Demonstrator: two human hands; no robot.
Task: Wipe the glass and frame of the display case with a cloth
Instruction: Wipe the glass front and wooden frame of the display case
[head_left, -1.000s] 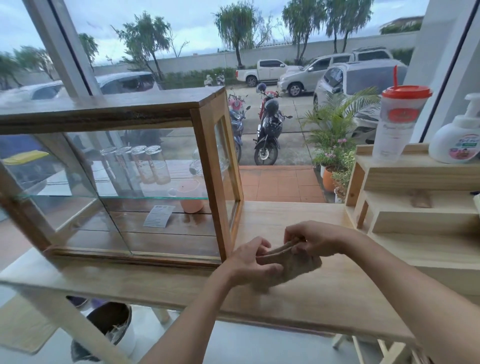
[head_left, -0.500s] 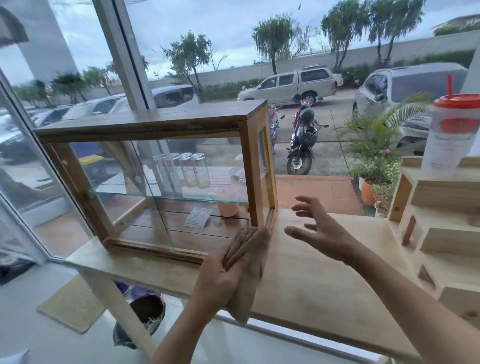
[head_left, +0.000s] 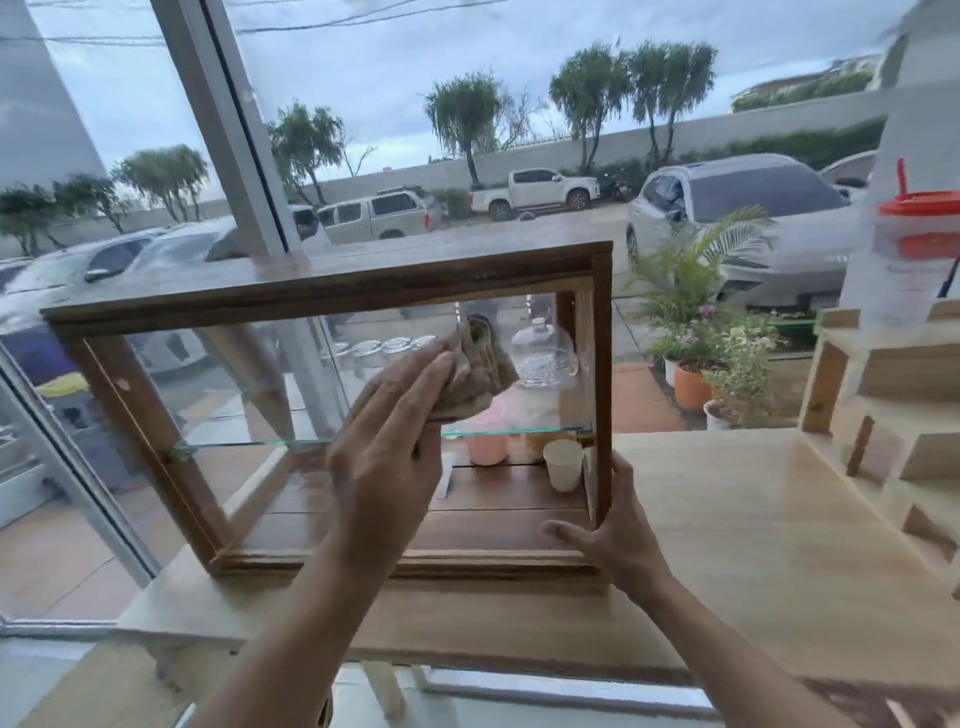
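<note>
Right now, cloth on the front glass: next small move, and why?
Probably sweep the beige cloth leftward: the left hand presses it flat on the front pane of the wooden-framed glass display case, upper right; the right hand grips the lower right post; the pane's left part is uncovered.

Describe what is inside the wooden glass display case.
On the glass shelf: clear jars, a clear glass dome. Below: a pink cup, a white paper cup. Left hand and beige cloth hide the middle.

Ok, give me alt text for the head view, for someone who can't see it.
A left hand presses a cloth against the glass front of a wooden case; the right hand holds its lower right corner.
</note>
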